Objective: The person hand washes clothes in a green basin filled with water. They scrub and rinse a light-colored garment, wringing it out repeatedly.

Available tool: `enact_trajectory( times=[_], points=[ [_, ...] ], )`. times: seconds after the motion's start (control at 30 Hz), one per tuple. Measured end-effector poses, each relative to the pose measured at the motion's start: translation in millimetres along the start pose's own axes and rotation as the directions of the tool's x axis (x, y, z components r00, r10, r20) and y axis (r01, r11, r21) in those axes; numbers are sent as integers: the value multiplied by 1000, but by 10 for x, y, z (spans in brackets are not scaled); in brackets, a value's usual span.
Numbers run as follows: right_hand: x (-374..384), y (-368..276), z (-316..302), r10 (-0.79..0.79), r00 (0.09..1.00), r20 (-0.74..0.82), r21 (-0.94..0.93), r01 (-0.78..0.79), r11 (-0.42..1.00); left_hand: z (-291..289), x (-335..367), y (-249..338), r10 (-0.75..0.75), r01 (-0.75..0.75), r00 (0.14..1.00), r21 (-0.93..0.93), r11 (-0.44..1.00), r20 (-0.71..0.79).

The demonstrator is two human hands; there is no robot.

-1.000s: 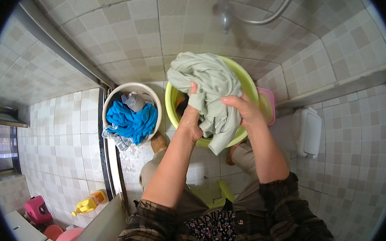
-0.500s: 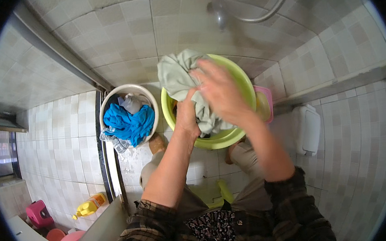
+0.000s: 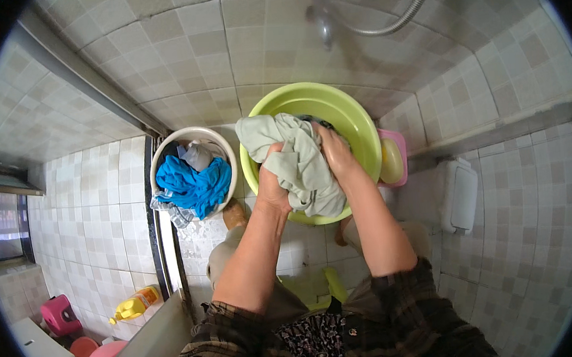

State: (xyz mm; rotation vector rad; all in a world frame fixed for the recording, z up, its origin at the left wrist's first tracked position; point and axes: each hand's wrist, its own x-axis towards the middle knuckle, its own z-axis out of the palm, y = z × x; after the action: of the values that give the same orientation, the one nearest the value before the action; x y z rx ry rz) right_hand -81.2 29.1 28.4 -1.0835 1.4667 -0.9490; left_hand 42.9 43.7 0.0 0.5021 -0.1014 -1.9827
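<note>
A bunched pale green garment (image 3: 304, 167) is between my two hands, above a large lime-green basin (image 3: 355, 108). My left hand (image 3: 274, 185) is closed round its near left side, with folds of cloth over the fingers. On the other side my right hand (image 3: 335, 151) grips the same cloth; its fingertips are partly hidden by the folds. One end of the garment droops toward the basin's left rim, another over its near rim. Some dark cloth (image 3: 318, 122) shows inside the basin behind the garment.
Left of the basin stands a white bucket (image 3: 234, 176) heaped with blue clothes (image 3: 191, 185). A pink dish with yellow soap (image 3: 392, 160) sits at its right. A white lidded bin (image 3: 459, 195) stands farther right. A yellow bottle (image 3: 134, 305) lies lower left. A shower hose (image 3: 408, 19) hangs above.
My right hand, blurred over the top of the cloth before, has come down to its right side. The garment has moved lower and nearer to me, bunched between both hands.
</note>
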Motion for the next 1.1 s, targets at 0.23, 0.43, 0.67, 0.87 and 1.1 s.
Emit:
enact_trajectory(
  times=[0.23, 0.43, 0.67, 0.87, 1.1],
  points=[
    [-471, 185, 80, -289, 906, -309, -126, 262, 957, 99, 80, 61, -66, 64, 997, 44, 997, 32],
    [-218, 434, -563, 21, 924, -383, 674, 264, 689, 332, 1, 41, -2, 0, 1000, 593, 805, 3],
    [69, -271, -39, -549, 634, 544, -706, 700, 108, 143, 30, -141, 172, -478, 875, 862, 167, 452],
    [598, -243, -146, 111, 891, 441, -605, 204, 770, 146, -24, -132, 198, -346, 914, 935, -77, 354],
    [-8, -175, -136, -613, 711, 345, -475, 696, 539, 163, -32, -60, 160, -407, 897, 911, -61, 412]
  ],
)
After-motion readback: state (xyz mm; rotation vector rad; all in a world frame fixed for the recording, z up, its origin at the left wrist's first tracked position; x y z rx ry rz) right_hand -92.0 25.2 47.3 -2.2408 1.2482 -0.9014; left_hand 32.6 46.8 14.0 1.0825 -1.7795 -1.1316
